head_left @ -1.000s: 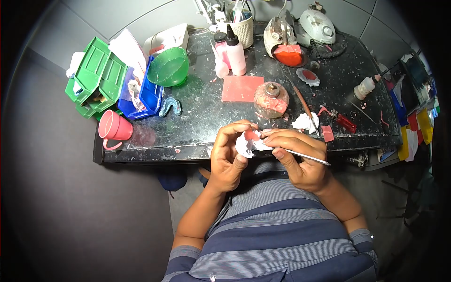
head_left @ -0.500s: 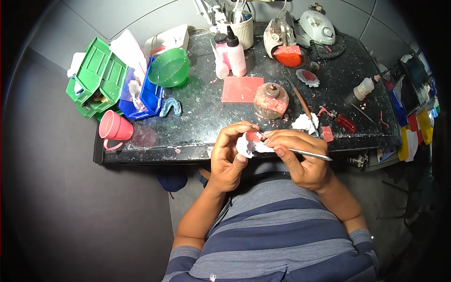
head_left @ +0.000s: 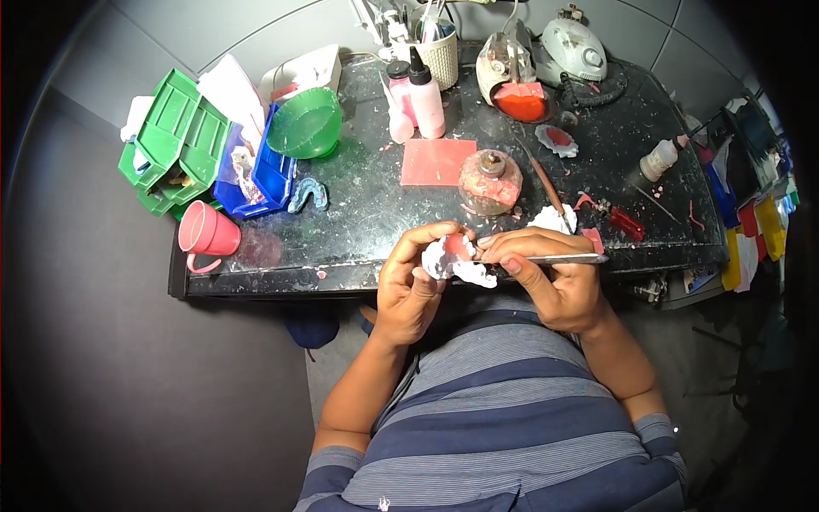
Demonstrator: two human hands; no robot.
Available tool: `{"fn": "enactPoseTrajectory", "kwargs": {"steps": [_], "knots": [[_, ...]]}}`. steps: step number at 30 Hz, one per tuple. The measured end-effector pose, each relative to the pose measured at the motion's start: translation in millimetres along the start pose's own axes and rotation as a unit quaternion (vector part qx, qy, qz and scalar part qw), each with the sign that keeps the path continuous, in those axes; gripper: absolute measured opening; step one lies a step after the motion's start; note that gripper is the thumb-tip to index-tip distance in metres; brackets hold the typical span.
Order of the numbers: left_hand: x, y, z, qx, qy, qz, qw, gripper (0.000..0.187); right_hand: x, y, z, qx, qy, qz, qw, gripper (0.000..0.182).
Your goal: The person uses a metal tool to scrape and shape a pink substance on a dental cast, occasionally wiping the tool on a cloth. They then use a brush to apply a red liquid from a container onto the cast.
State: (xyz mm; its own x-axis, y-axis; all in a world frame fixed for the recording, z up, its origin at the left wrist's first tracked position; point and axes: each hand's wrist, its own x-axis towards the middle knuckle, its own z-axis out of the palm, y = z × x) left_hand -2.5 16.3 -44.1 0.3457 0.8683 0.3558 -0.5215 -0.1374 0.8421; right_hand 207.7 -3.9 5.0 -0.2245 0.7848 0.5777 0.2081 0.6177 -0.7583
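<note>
Left hand [head_left: 408,294], fingers curled, gripped white-and-pink irregular cast [head_left: 445,257]. Right hand [head_left: 550,282] pinched slim metal tool [head_left: 563,258], roughly level, tip at cast.

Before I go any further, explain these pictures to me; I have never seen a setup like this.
There is no machine here: the two bare hands belong to a person. All the pictures come from one camera worn on that person's head, looking forward and down, so the left hand is on the picture's left.

The left hand's fingers hold a white piece with a pink patch. The right hand holds a thin metal tool, its far end close to the piece; whether they touch is hard to tell.

On the dark bench, from left to right, are a pink cup, a blue bin, a green bowl, a pink sheet, a round jar and a brown-handled tool.
</note>
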Motion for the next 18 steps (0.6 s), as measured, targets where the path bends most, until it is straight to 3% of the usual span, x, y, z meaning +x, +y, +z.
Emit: {"fn": "enactPoseTrajectory", "kwargs": {"steps": [8, 18], "knots": [[0.7, 1.7, -3.9, -0.158, -0.015, -0.044, 0.986, 0.062, -6.0, 8.3, 5.1, 0.06, 0.016, 0.033, 0.998, 0.014], [2.8, 1.4, -5.7, -0.219, -0.032, -0.064, 0.973, 0.06, -7.2, 6.4, 8.3, 0.096, 0.026, 0.076, 0.992, 0.019]]}}
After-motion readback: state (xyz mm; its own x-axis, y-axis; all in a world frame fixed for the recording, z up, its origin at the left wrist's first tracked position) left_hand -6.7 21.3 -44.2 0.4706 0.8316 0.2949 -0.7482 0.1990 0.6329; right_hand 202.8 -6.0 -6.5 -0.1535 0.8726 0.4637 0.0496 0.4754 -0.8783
